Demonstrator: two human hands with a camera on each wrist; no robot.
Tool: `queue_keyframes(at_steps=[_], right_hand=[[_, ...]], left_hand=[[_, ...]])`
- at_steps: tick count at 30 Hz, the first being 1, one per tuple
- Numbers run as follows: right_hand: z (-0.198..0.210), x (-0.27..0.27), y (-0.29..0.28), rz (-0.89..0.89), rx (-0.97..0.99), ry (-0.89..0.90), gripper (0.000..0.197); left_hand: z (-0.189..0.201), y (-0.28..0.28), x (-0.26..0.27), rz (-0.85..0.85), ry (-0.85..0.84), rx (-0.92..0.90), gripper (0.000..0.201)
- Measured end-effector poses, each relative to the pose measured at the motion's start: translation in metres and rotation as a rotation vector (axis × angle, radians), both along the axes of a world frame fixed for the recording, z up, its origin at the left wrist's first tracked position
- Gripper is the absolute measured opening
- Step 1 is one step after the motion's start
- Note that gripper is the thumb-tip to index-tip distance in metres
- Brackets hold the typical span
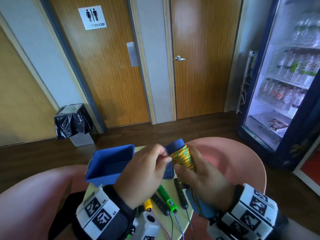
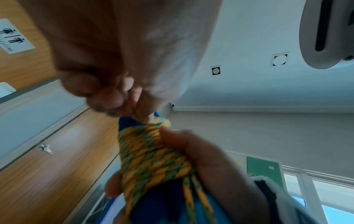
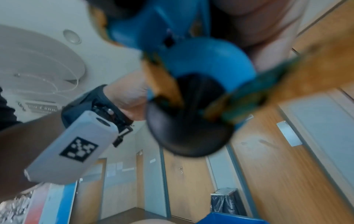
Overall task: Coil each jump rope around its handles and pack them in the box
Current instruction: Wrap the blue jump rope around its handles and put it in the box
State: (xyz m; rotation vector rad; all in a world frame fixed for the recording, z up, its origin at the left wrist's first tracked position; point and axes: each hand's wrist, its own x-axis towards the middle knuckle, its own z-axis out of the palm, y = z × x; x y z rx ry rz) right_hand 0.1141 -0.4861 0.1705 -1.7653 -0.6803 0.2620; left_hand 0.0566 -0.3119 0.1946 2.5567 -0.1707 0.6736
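Clearly the yellow-and-green rope [image 1: 183, 158] is soft braided cord, light and limp, so its turns will loosen unless the free end is kept under tension or tucked. It is wound in tight turns round a pair of blue handles [image 1: 174, 144], held in the air above the far edge of the small round surface [image 1: 187, 207]. The right hand [image 1: 200, 177] has its fingers curled round the coil, thumb pressing the turns. The left hand [image 1: 147, 168] pinches the rope's end at the top of the coil between thumb and fingers [image 2: 107, 98]. Best hold is across the wrapped middle, squeezing handles and turns together. The open blue box [image 1: 110, 163] sits at the surface's far left edge; other jump ropes [image 1: 167, 198] lie uncoiled at its near edge.
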Motion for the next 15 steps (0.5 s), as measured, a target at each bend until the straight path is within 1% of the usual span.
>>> queue_keyframes(at_steps=[2, 4, 5, 7, 10, 15], right_hand=[[-0.002, 0.008, -0.003, -0.049, -0.108, -0.076, 0.036], [0.002, 0.014, -0.008, -0.09, -0.294, -0.16, 0.037], [0.005, 0.016, -0.011, -0.096, -0.387, -0.211, 0.041], [0.01, 0.018, -0.014, -0.089, -0.5, -0.291, 0.049], [0.009, 0.023, -0.013, -0.092, -0.598, -0.329, 0.057], [0.002, 0.025, -0.01, -0.138, -0.732, -0.447, 0.066]], left_hand=[[0.006, 0.002, -0.002, -0.025, 0.113, 0.116, 0.023], [0.017, 0.003, -0.005, -0.065, 0.184, 0.137, 0.03], [0.023, 0.003, -0.006, -0.087, 0.199, 0.122, 0.03], [0.031, 0.005, -0.007, -0.113, 0.238, 0.065, 0.03], [0.033, 0.002, -0.01, -0.159, 0.325, -0.012, 0.029], [0.027, -0.009, -0.01, -0.242, 0.389, -0.1, 0.032]])
